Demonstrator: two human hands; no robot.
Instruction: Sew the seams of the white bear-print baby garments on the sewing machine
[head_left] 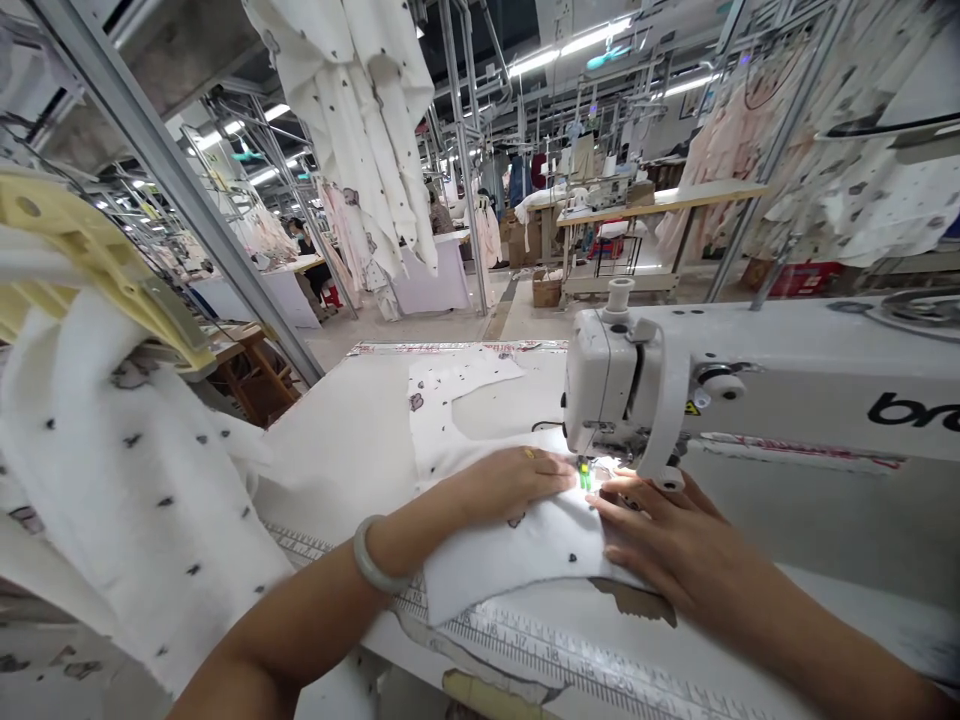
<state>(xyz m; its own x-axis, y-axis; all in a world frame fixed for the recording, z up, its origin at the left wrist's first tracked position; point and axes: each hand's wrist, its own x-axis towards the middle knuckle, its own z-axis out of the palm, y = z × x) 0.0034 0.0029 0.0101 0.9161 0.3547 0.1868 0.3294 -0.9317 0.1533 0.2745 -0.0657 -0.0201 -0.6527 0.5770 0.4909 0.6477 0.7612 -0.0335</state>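
Observation:
A white fabric piece [525, 540] with small dark printed motifs lies on the sewing machine table, partly under the green-lit presser foot [584, 474]. My left hand [517, 482], with a ring and a bangle on the wrist, lies flat on the fabric, fingertips just left of the foot. To the foot's right, my right hand [660, 530] rests with fingers stretched and apart over the fabric's right edge. The white sewing machine [622, 380] stands above both hands, and its lamp glare washes out the needle area.
A measuring tape [517, 640] runs along the table's front. Printed fabric [165, 500] hangs at left from a yellow clamp-like hanger [105, 260]. More printed pieces [352, 130] hang ahead beside a metal post [180, 190]. Other worktables [660, 205] stand farther back.

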